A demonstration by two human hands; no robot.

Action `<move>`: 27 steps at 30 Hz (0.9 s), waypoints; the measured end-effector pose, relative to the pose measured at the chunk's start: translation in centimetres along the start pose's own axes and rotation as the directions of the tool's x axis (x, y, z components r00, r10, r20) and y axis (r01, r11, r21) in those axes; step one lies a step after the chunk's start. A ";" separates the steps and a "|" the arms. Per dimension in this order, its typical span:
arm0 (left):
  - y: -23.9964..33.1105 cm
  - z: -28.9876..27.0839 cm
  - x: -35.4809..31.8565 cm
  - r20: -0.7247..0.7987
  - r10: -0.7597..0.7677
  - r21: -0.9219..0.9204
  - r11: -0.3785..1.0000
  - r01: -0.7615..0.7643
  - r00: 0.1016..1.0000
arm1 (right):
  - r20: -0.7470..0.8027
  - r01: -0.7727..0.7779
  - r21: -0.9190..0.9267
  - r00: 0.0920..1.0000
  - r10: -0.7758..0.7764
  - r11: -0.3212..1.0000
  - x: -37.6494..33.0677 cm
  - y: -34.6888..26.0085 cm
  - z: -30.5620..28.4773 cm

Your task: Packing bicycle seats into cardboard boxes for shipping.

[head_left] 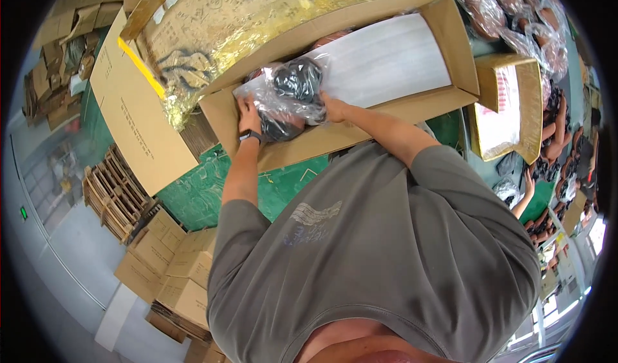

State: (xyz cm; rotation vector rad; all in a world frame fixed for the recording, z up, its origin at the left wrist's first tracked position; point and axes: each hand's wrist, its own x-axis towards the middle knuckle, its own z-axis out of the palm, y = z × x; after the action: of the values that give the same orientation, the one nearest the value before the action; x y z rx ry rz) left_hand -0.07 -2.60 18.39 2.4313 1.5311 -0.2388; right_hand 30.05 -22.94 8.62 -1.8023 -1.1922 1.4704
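Bundle (297, 79), black under clear plastic, at the nine o'clock end of a long cardboard box (454, 47).
Left hand (248, 115) touches the bundle's nine o'clock side, right hand (332, 108) its three o'clock side; whether either grips, I cannot tell.
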 end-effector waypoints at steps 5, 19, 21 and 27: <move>-1.7 4.4 -8.7 -0.162 -0.240 -0.411 0.898 0.156 0.957 | 0.443 0.351 -0.162 0.861 -0.250 0.922 -7.2 -6.7 -13.6; 56.0 -13.9 -9.1 -0.090 0.443 -0.273 0.851 -0.449 0.892 | -0.809 -0.553 -0.561 0.524 -0.266 0.616 -9.9 11.8 -67.4; 63.0 -15.2 -9.1 -0.029 0.511 -0.261 0.826 -0.500 0.859 | -0.781 -0.575 -0.604 0.563 -0.268 0.552 -8.1 12.6 -68.5; 74.1 -14.4 -7.4 0.387 0.265 -0.884 0.379 0.274 0.883 | -0.819 -0.264 -0.372 0.544 -0.182 0.890 -10.8 7.3 -68.9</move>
State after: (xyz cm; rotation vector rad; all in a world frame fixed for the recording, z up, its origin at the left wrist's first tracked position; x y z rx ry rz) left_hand 63.60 -35.15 43.74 1.2745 0.9716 0.0579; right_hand 97.67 -26.78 26.80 -2.4197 -0.9715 0.1247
